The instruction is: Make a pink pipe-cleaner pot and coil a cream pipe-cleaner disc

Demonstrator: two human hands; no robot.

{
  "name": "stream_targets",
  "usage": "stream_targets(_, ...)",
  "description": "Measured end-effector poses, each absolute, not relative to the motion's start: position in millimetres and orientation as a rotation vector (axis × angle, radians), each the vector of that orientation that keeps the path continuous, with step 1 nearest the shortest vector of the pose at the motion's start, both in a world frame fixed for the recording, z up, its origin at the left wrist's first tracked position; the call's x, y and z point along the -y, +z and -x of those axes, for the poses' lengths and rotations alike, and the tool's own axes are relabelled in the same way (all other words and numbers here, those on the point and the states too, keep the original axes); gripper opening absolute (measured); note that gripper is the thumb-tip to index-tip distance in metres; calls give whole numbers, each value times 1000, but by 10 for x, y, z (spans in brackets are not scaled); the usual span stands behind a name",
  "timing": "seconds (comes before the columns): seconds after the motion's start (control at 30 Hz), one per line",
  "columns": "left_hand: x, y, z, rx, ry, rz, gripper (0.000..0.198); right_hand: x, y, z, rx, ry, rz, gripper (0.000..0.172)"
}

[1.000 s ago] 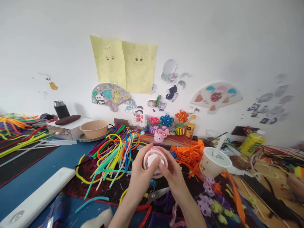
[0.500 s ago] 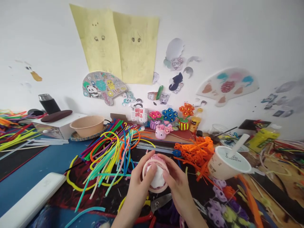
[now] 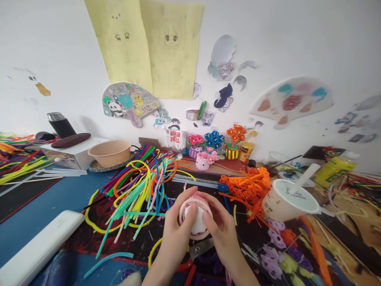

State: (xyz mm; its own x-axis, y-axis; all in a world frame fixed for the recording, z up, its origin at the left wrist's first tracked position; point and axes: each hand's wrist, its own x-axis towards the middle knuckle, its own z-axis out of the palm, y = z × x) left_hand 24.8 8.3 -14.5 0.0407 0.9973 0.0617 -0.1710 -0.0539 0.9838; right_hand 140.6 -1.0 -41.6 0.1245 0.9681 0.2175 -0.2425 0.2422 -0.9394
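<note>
Both my hands hold a small round pink-rimmed pot (image 3: 199,198) with white stuffing inside, just above the cluttered table. My left hand (image 3: 175,232) grips its left side, thumb pressing into the white filling. My right hand (image 3: 220,230) wraps the right side, fingers curled round the rim. Scissors (image 3: 200,249) lie on the table right under the pot. A heap of coloured pipe cleaners (image 3: 139,186) spreads to the left of my hands.
A paper drink cup with a straw (image 3: 285,202) stands at the right beside orange pipe cleaners (image 3: 247,186). A beige bowl (image 3: 110,152), small craft flower pots (image 3: 214,145) and a black flask (image 3: 61,124) line the wall. A white flat case (image 3: 38,250) lies front left.
The view has tilted downward and slightly nearer the table. My hands keep hold of the pink pot and have turned it a little; nothing was let go.
</note>
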Motion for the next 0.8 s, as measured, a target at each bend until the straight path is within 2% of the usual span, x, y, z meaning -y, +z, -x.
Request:
stream_targets(0.43, -90, -166, -253, -1030, 1280, -1152, 46, -24, -407, -1405, 1007, 1082, 940, 42)
stream_targets(0.8, -84, -172, -235, -1007, 1242, -1208, 46, 7, -400, -1409, 972, 1129, 937, 36)
